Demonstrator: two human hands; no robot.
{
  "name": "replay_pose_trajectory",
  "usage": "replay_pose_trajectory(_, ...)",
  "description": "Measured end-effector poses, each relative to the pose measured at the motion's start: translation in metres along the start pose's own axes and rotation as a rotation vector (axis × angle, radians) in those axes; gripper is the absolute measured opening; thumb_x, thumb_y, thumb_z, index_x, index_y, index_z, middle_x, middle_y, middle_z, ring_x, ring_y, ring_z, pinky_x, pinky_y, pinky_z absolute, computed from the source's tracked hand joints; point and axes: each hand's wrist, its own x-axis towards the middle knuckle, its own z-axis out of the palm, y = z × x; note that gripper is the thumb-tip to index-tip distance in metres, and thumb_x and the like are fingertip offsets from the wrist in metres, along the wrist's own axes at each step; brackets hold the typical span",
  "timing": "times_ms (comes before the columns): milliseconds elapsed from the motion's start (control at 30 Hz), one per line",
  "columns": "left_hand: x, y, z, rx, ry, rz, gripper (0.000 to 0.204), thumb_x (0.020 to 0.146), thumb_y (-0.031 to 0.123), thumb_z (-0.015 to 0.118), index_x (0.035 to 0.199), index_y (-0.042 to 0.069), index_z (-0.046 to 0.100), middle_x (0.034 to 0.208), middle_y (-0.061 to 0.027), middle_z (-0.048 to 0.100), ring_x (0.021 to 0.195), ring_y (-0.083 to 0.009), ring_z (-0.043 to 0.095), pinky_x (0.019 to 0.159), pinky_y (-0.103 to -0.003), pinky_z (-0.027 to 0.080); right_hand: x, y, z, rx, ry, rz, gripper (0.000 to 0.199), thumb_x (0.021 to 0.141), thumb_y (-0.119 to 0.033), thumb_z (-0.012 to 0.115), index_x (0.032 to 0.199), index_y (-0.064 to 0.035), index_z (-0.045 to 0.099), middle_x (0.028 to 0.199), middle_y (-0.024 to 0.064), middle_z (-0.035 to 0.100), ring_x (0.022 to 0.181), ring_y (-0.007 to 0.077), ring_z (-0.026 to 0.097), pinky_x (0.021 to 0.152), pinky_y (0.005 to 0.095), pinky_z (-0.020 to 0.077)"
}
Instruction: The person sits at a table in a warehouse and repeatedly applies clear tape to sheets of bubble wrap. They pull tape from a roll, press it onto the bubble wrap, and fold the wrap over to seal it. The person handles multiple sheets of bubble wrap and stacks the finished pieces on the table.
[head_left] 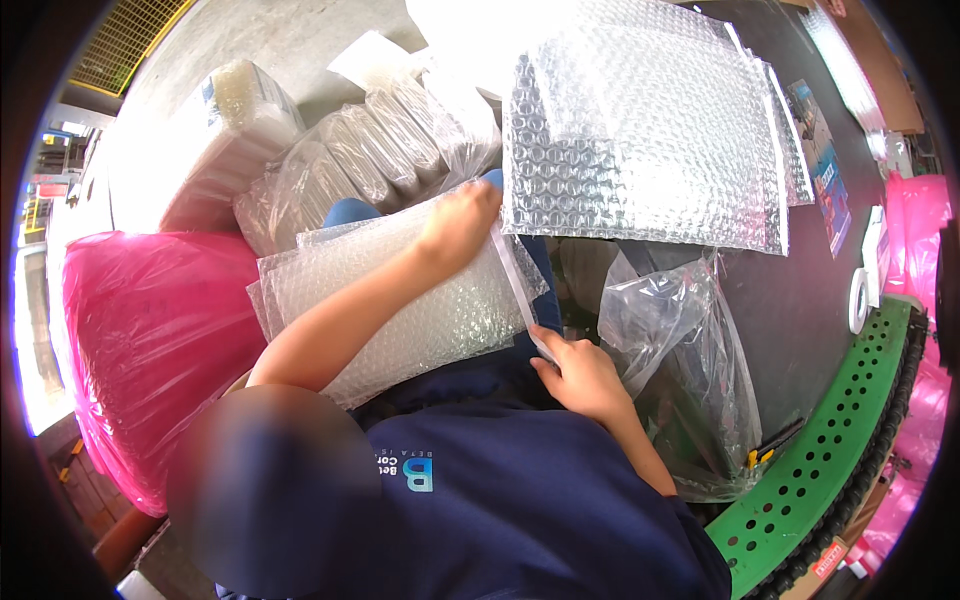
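Across my lap lies a small stack of see-through bubble-wrap pouches (400,300). A narrow white strip (514,275) runs along the right edge of the top pouch. My left hand (462,228) is closed at the upper end of that edge, its forearm crossing over the stack; the fingertips are partly hidden. Lower down, my right hand (580,375) pinches the strip's near end between thumb and fingers. Just beyond my hands, a pile of silvery bubble-wrap sheets (640,150) overhangs the dark table's edge.
Pink wrapped bundles (160,350) stand at the left. Bagged packs (370,150) sit ahead on the left. A see-through plastic bag (690,350) hangs at the right, beside a yellow-and-black cutter (768,450), a green perforated rail (820,460) and a white tape roll (858,300).
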Motion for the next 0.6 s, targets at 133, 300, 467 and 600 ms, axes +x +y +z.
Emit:
replay_pose_trajectory(133, -0.038, 0.053, -0.020, -0.400, -0.106, 0.477, 0.023, 0.082, 0.017, 0.066, 0.102, 0.005, 0.063, 0.101, -0.0089, 0.060, 0.099, -0.0278, 0.058, 0.087, -0.038, 0.050, 0.005, 0.019, -0.009, 0.143, 0.078, 0.014, 0.028, 0.088, -0.022, 0.063, 0.113, -0.0099, 0.058, 0.076, 0.0191, 0.065, 0.073, 0.0379, 0.065, 0.064, 0.0414, 0.0493)
replay_pose_trajectory(300, -0.050, 0.064, 0.002, -0.519, -0.205, 0.286, 0.024, 0.080, 0.018, 0.070, 0.102, 0.009, 0.063, 0.100, -0.0064, 0.061, 0.095, -0.0283, 0.059, 0.084, -0.039, 0.049, 0.031, 0.075, -0.005, 0.330, -0.010, 0.060, 0.019, 0.089, -0.025, 0.066, 0.103, -0.0124, 0.068, 0.094, 0.0089, 0.068, 0.089, 0.0241, 0.066, 0.077, 0.0347, 0.0502)
replay_pose_trajectory(467, -0.047, 0.070, 0.007, -0.490, -0.248, 0.194, 0.015, 0.078, 0.016, 0.069, 0.092, 0.011, 0.065, 0.097, -0.0057, 0.061, 0.092, -0.0274, 0.058, 0.082, -0.038, 0.049, 0.049, 0.089, -0.002, 0.352, 0.093, 0.008, 0.017, 0.085, -0.019, 0.070, 0.100, -0.0107, 0.069, 0.100, 0.0058, 0.064, 0.096, 0.0237, 0.062, 0.084, 0.0344, 0.0481)
replay_pose_trajectory(600, -0.051, 0.074, 0.020, -0.405, -0.144, 0.191, 0.008, 0.077, 0.015, 0.068, 0.083, 0.009, 0.065, 0.093, -0.0059, 0.060, 0.088, -0.0263, 0.057, 0.080, -0.037, 0.049, 0.059, 0.064, 0.006, 0.159, 0.199, -0.253, 0.025, 0.072, -0.014, 0.075, 0.095, -0.0099, 0.068, 0.094, 0.0048, 0.061, 0.092, 0.0260, 0.053, 0.085, 0.0368, 0.0389)
